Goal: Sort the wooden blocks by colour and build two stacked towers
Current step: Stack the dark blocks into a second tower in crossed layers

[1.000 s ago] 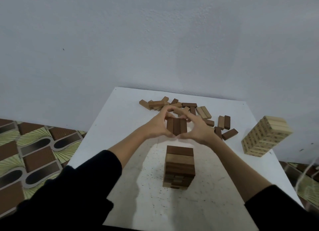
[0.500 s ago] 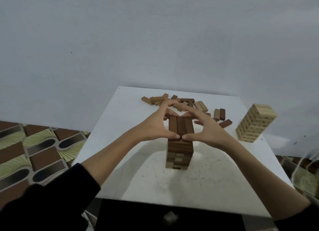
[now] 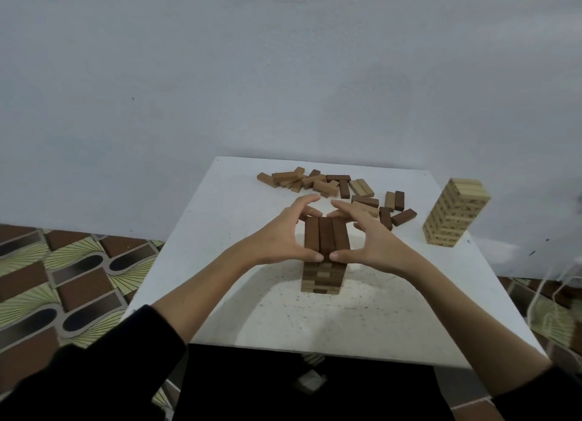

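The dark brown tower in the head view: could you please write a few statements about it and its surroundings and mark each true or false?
1. Both hands frame the top layer of the dark brown tower. True: the left hand and the right hand cup the three dark blocks from either side.
2. The top layer holds five blocks. False: it holds three, side by side.
3. The light wooden tower stands to the right, untouched. True.
4. All loose blocks have been sorted. False: a scatter of loose blocks lies beyond the hands.
5. The white table stands against a wall. True.
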A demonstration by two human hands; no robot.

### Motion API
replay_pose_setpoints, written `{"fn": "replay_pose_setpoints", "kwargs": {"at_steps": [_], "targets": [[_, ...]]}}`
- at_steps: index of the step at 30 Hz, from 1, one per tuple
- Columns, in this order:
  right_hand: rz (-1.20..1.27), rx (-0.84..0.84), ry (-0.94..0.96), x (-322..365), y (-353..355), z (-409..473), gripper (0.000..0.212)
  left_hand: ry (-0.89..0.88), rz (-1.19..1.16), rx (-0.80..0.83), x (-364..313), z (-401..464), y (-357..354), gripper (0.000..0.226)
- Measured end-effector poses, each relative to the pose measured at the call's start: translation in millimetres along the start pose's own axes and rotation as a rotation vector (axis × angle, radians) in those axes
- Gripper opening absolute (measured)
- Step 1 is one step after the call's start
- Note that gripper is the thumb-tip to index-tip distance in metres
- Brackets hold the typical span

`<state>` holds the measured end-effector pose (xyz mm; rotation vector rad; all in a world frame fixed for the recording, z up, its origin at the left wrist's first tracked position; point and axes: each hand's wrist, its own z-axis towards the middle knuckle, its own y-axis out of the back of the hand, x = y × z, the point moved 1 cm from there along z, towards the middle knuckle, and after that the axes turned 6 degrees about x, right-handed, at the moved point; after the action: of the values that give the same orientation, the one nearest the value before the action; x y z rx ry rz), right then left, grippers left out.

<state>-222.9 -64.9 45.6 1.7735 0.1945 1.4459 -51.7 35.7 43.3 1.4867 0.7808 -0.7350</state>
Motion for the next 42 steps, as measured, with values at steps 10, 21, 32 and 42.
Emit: {"fn": "replay_pose_setpoints", "kwargs": {"at_steps": [10, 21, 32, 42], "targets": [[-0.048, -0.011, 0.008, -1, -2, -3, 0.097, 0.029, 0.013, -0.034, 3, -4, -3, 0.104], [-0.055, -0.031, 0.015, 1, -5, -2, 0.096, 0.014, 0.003, -0.062, 3, -5, -7, 0.104], [-0.021, -0.026, 0.000, 2, -8, -2, 0.092, 0.019, -0.047, -0.066, 3, -5, -11, 0.102], [0.157, 0.019, -0.095, 0, -13, 3, 0.097, 0.052, -0.151, -0.074, 8, -2, -16, 0.103]]}}
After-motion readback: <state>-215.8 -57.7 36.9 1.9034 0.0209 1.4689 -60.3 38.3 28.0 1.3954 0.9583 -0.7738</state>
